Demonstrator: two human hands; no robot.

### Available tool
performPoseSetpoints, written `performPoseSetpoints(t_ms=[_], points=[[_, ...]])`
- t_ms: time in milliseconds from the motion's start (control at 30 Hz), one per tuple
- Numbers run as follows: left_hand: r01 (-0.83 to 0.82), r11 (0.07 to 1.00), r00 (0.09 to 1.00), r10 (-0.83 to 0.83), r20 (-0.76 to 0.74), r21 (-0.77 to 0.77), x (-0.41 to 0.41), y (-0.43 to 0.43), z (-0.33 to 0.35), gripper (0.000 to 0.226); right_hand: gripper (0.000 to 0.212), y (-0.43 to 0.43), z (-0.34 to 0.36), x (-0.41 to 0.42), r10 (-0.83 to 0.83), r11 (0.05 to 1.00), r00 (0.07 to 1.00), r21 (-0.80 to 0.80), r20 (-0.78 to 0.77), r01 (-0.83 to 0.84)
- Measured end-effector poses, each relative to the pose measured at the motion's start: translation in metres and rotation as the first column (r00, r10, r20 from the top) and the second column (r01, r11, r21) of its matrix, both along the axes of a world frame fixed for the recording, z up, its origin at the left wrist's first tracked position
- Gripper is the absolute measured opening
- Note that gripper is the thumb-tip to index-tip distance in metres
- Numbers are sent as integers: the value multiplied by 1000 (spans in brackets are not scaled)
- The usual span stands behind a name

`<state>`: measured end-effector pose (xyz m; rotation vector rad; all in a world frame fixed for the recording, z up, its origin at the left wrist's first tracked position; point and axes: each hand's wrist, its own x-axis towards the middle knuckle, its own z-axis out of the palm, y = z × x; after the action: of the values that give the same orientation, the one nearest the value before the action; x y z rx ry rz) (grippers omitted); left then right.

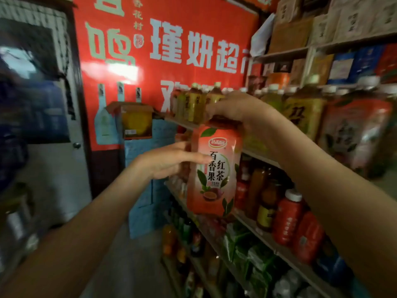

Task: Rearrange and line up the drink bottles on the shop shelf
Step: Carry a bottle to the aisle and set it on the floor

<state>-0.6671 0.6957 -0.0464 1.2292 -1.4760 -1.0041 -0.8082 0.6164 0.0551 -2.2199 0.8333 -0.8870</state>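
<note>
Our left hand [169, 161] lies flat, fingers straight and together, tips touching the side of the passion-fruit black tea bottle [214, 175] — upright, long axis vertical, in the air just off the shelf edge [257, 155] — while our right hand [234, 109] clamps its top from above

We see a pink-orange bottle [213, 171] with green leaves and black characters. At eleven o'clock, a red banner [148, 82] carries pale lettering.

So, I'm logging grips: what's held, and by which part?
The right hand grips the passion fruit black tea bottle by its top; the left hand touches its side with straight fingers.
</note>
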Motion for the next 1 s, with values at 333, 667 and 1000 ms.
performPoseSetpoints(t_ms=[333, 667, 1000], points=[[-201, 931, 975, 220, -31, 305, 129, -20, -168, 49, 35, -62, -183, 147, 214, 972, 949, 146, -230, -184], [-555, 547, 735, 675, 61, 627, 202, 9, -403, 61, 19, -79, -450, 245, 347, 927, 837, 287, -422, -239], [-850, 207, 327, 928, 177, 484, 271, 41, -674, 24, 14, -38, -844, 303, 513, 853, 548, 465, -660, -238]])
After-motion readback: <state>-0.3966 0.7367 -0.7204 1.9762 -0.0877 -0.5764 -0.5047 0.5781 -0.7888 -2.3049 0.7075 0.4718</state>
